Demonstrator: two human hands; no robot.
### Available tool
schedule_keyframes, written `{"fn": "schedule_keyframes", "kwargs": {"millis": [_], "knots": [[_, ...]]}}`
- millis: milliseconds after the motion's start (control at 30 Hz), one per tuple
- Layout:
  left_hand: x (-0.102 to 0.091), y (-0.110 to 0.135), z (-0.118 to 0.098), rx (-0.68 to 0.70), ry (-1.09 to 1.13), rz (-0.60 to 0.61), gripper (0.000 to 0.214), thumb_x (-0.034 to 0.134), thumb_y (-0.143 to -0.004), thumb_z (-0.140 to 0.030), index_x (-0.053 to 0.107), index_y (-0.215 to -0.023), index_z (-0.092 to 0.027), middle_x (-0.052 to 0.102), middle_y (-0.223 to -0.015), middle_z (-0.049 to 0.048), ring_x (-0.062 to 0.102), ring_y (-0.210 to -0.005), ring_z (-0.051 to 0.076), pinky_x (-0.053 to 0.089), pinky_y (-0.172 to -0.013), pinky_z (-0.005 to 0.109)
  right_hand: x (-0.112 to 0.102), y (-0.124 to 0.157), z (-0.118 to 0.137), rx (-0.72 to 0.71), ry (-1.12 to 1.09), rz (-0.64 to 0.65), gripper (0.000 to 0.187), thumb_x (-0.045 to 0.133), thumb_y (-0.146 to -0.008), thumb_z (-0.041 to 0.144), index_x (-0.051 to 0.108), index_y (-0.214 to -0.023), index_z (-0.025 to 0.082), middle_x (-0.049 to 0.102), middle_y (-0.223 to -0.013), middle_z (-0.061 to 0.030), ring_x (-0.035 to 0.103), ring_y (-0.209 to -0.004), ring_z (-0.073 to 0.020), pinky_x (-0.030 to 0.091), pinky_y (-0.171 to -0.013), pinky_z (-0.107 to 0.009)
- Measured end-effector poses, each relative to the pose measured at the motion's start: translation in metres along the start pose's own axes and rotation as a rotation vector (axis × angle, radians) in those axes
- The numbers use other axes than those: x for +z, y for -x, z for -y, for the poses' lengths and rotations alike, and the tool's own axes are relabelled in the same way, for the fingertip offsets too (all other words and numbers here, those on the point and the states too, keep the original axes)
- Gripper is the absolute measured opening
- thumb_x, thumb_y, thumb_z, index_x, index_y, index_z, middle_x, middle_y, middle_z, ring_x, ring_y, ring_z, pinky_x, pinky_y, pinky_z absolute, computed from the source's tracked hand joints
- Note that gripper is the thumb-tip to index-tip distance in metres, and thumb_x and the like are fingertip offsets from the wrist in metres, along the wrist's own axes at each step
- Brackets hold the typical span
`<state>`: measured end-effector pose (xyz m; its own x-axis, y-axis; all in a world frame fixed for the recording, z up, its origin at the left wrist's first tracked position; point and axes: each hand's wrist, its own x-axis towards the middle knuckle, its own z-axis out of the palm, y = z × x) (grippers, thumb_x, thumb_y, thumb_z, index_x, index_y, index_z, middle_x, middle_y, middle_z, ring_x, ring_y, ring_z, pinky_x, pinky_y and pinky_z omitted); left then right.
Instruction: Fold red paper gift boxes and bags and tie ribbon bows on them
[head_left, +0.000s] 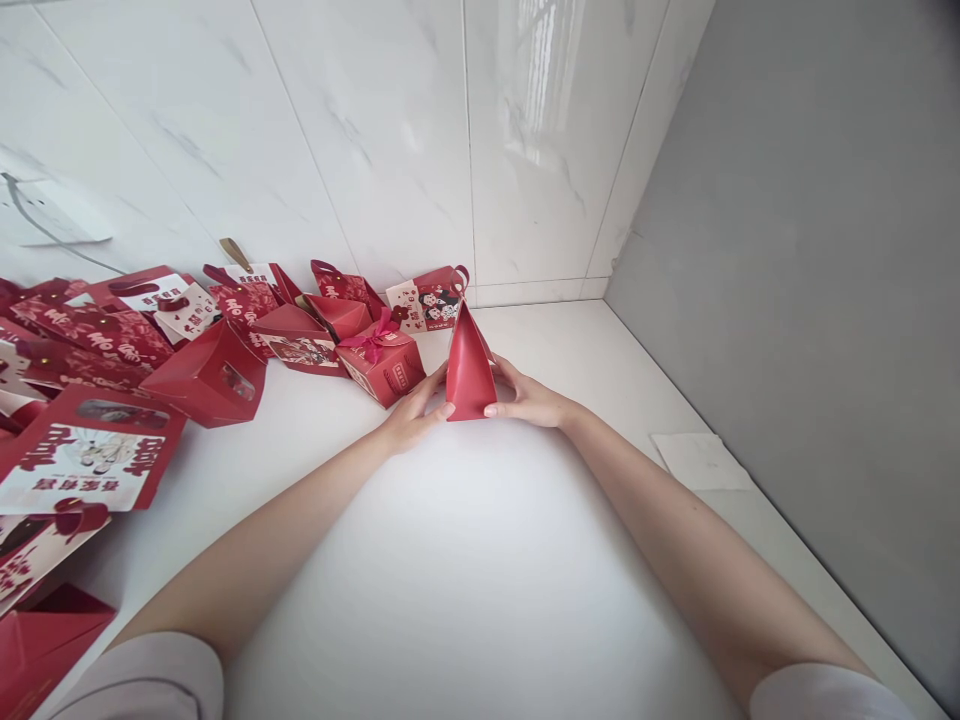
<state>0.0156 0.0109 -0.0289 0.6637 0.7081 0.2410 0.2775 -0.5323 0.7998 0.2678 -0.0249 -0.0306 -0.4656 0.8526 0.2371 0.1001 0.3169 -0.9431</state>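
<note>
A red gift box (471, 375) with a pointed top and a ribbon loop stands upright on the white table, its plain triangular side towards me. My left hand (414, 412) grips its left side, thumb at the lower front edge. On the opposite side my right hand (529, 398) holds it the same way, with the fingers partly hidden behind the box. Just left of my left hand sits a red box with a ribbon bow (382, 360). Behind the held box a red and cream printed box (426, 300) leans near the wall.
Many red gift boxes (206, 375) crowd the left side, some with ribbon handles. A white tiled wall (390, 130) closes the back, and a grey panel (795, 250) rises on the right. A flat white sheet (701, 461) lies by the right edge. A cable (56, 240) runs from a wall socket.
</note>
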Motion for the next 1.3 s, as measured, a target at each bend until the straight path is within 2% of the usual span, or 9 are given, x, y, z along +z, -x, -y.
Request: {"fn": "schedule_keyframes", "kwargs": {"millis": [333,700,1300], "knots": [[0.0000,0.0000,-0.0012,-0.004,0.012,0.002,0.067,0.050,-0.087,-0.059,0.041,-0.142,-0.021,0.047,-0.145,0.0103,0.040,-0.135,0.033,0.033,-0.112,0.046,0.0000,0.0002,0.0005,0.003,-0.001,0.002,0.110,0.077,-0.073,0.050,0.004,-0.153,0.032,0.034,-0.152,-0.0097,0.032,-0.141,-0.0286,0.029,-0.115,-0.051],[0.0004,0.0004,0.0010,0.010,0.032,0.009,0.064,0.050,-0.089,-0.055,0.040,-0.142,-0.021,0.048,-0.143,0.0104,0.041,-0.135,0.033,0.032,-0.113,0.046,0.0000,0.0002,0.0012,-0.001,-0.004,0.003,0.109,0.077,-0.073,0.048,0.005,-0.153,0.032,0.035,-0.152,-0.0093,0.032,-0.141,-0.0276,0.029,-0.115,-0.050],[-0.0002,0.0008,0.0000,-0.007,0.013,0.007,0.067,0.050,-0.088,-0.058,0.040,-0.142,-0.020,0.048,-0.143,0.0108,0.040,-0.135,0.033,0.032,-0.113,0.046,0.0008,-0.0002,0.0010,-0.003,-0.017,0.005,0.108,0.077,-0.073,0.046,0.007,-0.153,0.031,0.034,-0.152,-0.0097,0.031,-0.141,-0.0274,0.029,-0.115,-0.050]]}}
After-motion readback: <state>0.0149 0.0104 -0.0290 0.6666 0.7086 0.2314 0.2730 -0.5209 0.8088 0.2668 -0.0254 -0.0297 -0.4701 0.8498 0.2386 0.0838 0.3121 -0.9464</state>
